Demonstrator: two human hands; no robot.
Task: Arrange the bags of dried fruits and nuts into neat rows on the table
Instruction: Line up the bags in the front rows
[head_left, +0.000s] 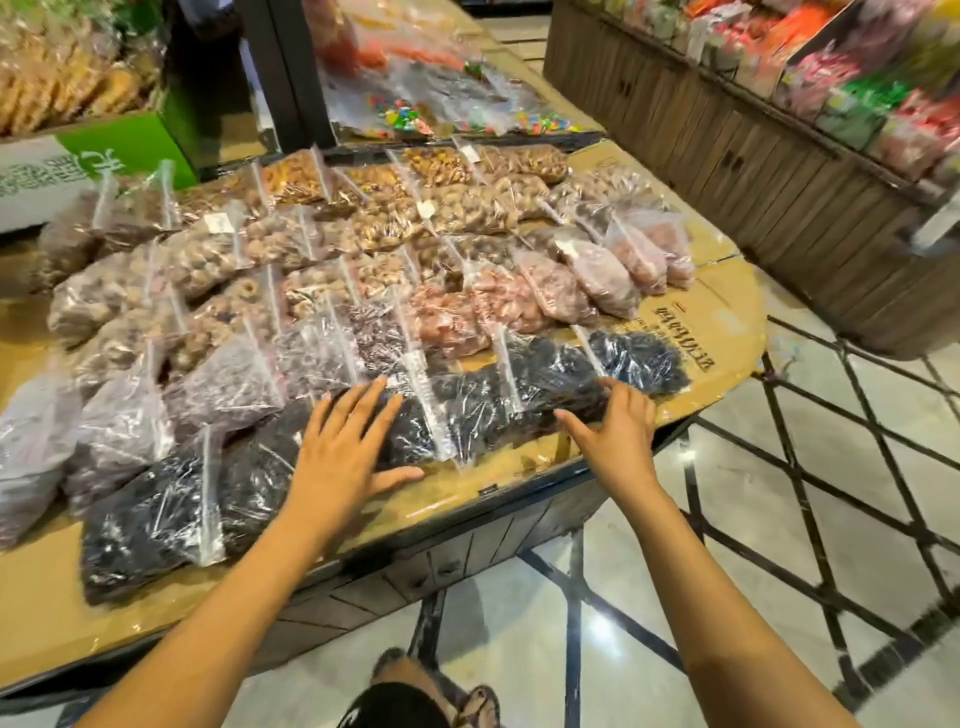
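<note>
Clear zip bags (332, 270) of nuts, dried fruit, slanted rows, table (524, 467)

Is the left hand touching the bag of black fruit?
Touching. The head view shows the left hand lying flat, palm down, on the bag of black fruit, with no gap under the fingers.

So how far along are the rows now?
Mostly done: nut bags at the back and pink bags lie in rows. In hand: left hand and right hand press the dark front bags. Left: the purple bags still look uneven.
</note>
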